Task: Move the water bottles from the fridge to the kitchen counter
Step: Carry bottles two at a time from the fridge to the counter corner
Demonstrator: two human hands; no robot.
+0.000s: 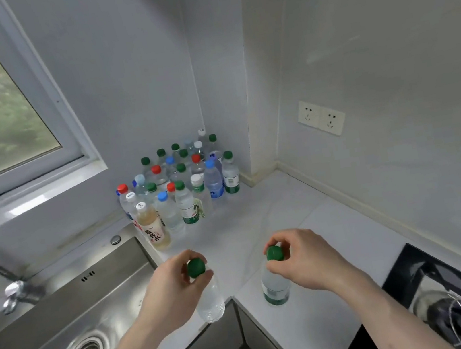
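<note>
Both forearms bare, extended fwd from bottom edge, converging slightly toward centre. Left hand (pixel 174 282) seen from the back, wrist roughly straight, fingers curled; thumb and index pinched round the green cap of a clear bottle (pixel 209 298), which is held by its top, tilted, body hanging below the hand. Right hand (pixel 302 256) also back-up, wrist bent a little inward, fingers curled; thumb and index/middle tips pinched on the green cap of a green-labelled bottle (pixel 274 283), held near upright. Hands level w/ each other, well apart, no contact between them.
</note>
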